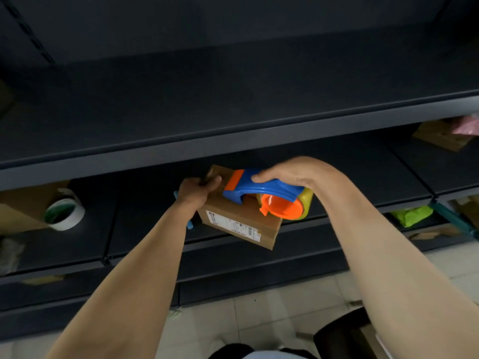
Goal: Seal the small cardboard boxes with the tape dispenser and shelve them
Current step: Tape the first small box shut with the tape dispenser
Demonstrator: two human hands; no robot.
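Facing dark shelves (233,141) over floor tiles (259,320), left hand (197,194) grips box (241,216), right hand (287,172) grips dispenser (261,190).

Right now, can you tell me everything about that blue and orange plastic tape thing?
The blue and orange plastic tape dispenser has a curved blue handle, an orange front plate and an orange hub carrying a yellowish tape roll. The right hand grips its handle from above, and its front end rests on the small brown cardboard box, which the left hand holds.
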